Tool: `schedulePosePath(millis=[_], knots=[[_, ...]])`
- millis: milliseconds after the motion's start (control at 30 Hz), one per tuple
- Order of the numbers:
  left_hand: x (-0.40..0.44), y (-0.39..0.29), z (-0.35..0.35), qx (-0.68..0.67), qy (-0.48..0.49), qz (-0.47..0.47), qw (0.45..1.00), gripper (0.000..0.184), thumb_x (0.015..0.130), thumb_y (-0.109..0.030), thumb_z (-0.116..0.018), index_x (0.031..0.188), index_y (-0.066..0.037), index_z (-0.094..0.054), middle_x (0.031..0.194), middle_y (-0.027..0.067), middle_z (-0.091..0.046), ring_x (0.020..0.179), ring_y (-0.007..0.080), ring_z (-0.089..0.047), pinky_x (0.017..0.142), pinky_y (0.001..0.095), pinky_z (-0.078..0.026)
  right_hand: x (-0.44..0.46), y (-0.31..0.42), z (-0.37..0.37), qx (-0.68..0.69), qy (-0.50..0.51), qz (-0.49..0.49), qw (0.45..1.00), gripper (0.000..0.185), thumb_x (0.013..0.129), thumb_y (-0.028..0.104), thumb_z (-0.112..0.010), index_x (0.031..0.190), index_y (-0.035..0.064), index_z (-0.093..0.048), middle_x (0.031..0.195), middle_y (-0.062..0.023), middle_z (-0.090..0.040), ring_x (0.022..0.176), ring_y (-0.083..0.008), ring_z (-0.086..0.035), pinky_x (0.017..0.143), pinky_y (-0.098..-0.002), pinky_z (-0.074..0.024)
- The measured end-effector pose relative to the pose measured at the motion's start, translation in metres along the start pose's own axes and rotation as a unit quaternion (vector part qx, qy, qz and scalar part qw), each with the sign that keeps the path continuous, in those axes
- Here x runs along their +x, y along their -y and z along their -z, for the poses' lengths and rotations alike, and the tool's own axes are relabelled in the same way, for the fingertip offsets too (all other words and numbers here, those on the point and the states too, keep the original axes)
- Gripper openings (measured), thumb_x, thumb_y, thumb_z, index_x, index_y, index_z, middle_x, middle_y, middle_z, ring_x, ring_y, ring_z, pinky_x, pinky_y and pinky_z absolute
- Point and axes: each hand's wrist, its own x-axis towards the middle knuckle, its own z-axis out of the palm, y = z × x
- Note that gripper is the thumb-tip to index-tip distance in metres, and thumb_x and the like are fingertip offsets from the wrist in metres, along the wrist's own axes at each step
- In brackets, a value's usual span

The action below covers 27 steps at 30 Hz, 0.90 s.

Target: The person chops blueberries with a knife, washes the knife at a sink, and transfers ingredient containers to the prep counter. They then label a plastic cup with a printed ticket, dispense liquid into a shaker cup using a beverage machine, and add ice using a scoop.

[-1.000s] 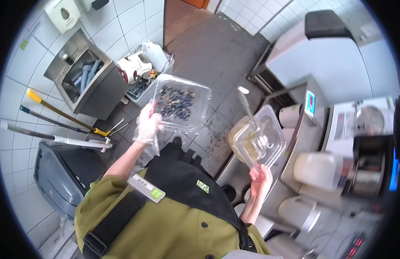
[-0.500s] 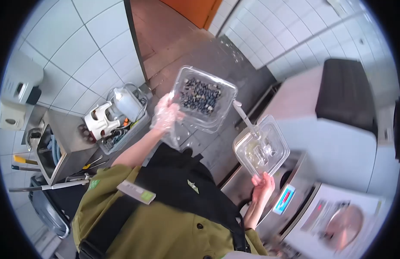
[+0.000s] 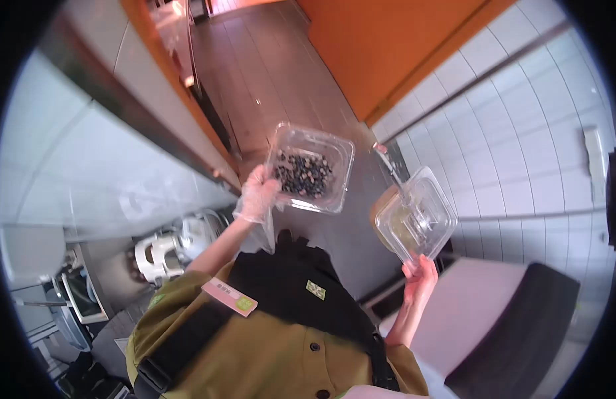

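Two containers (image 3: 350, 166) (image 3: 382, 203), one lid (image 3: 435, 208), one utensil (image 3: 391, 169)
Dark pieces (image 3: 303, 175) lie in one container (too many, and too small, to count surely); the clothing (image 3: 268, 362) bears one badge (image 3: 229, 297), one patch (image 3: 315, 289) and two round buttons (image 3: 314, 346) (image 3: 322, 394), and well beyond the containers stands one orange door (image 3: 381, 60).

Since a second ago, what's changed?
The view has moved toward the orange door, now larger in frame; the blue-lit display is gone from sight. Nothing taken or released: left hand still holds the clear tub of dark pieces, right hand the clear-lidded container, utensil handle jutting out.
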Motion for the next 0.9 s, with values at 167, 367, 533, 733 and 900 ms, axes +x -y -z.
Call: schedulePosePath(millis=[167, 367, 533, 733, 900], knots=[[0.14, -0.017, -0.018, 0.204, -0.008, -0.176, 0.963, 0.018, 0.067, -0.01, -0.053, 0.085, -0.004, -0.052, 0.071, 0.0006, -0.047, 0.064, 0.0101, -0.046, 0.055, 0.026, -0.042, 0.136, 0.016, -0.115, 0.01, 0.069, 0.054, 0.996, 0.01, 0.074, 0.011, -0.056, 0.077, 0.0025, -0.052, 0.076, -0.0099, -0.056, 0.057, -0.0185, -0.057, 0.042, -0.0294, -0.0516], [0.331, -0.014, -0.043, 0.072, -0.126, -0.019, 0.989, 0.019, 0.065, -0.005, -0.048, 0.083, -0.003, -0.053, 0.072, 0.0037, -0.05, 0.06, 0.0131, -0.051, 0.053, 0.0272, -0.046, 0.323, 0.036, -0.266, -0.006, 0.161, -0.031, 0.986, 0.011, 0.071, 0.006, -0.056, 0.08, 0.0022, -0.05, 0.069, -0.0087, -0.057, 0.052, -0.021, -0.058, 0.043, -0.0314, -0.0522], [0.422, -0.107, -0.03, -0.003, -0.254, 0.01, 0.967, 0.023, 0.063, -0.004, -0.052, 0.087, -0.003, -0.051, 0.078, 0.0051, -0.051, 0.06, 0.0125, -0.051, 0.048, 0.0257, -0.045, 0.437, 0.069, -0.454, -0.08, 0.265, -0.087, 0.957, 0.009, 0.075, 0.008, -0.053, 0.08, 0.0013, -0.05, 0.07, -0.0103, -0.057, 0.054, -0.0237, -0.059, 0.045, -0.0311, -0.0522], [0.55, -0.109, 0.018, -0.042, -0.398, -0.048, 0.915, 0.024, 0.065, -0.001, -0.051, 0.088, -0.006, -0.048, 0.07, 0.0027, -0.046, 0.054, 0.0109, -0.048, 0.044, 0.0246, -0.043, 0.538, 0.074, -0.673, -0.165, 0.368, -0.078, 0.912, 0.009, 0.076, 0.009, -0.053, 0.078, 0.002, -0.049, 0.073, -0.0122, -0.057, 0.058, -0.024, -0.06, 0.048, -0.0309, -0.0518], [0.685, -0.182, 0.079, 0.09, -0.416, -0.068, 0.902, 0.026, 0.065, -0.006, -0.053, 0.091, -0.005, -0.054, 0.066, 0.0029, -0.049, 0.055, 0.0109, -0.047, 0.047, 0.0263, -0.04, 0.626, 0.032, -0.846, -0.158, 0.458, -0.107, 0.868, 0.022, 0.073, 0.01, -0.059, 0.092, 0.0006, -0.051, 0.088, -0.0124, -0.057, 0.071, -0.0257, -0.058, 0.062, -0.0347, -0.0501]])
